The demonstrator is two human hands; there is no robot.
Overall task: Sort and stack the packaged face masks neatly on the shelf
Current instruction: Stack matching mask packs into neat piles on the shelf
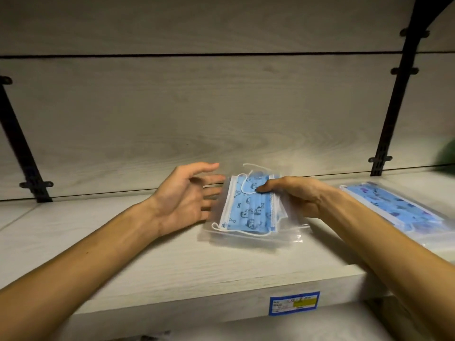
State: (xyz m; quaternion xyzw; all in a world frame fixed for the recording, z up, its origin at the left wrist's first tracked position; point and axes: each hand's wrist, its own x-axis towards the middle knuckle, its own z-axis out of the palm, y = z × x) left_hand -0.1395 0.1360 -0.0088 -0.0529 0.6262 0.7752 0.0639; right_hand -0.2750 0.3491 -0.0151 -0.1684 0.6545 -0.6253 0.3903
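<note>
The pale wooden shelf point(123, 242) lies bare on my left. In the middle, the clear bags of blue printed masks point(248, 212) block the way; a second blue mask pile point(398, 210) fills the right.

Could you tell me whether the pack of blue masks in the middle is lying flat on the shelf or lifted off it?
Partly lifted: the right hand pinches the mask pack, tilting its far end up; its near edge looks to rest on the shelf.

The masks point(248, 207) are blue with dark cartoon prints and white edging; the shelf point(172, 262) is pale wood-grain, its label point(294, 303) blue with a yellow patch.
</note>
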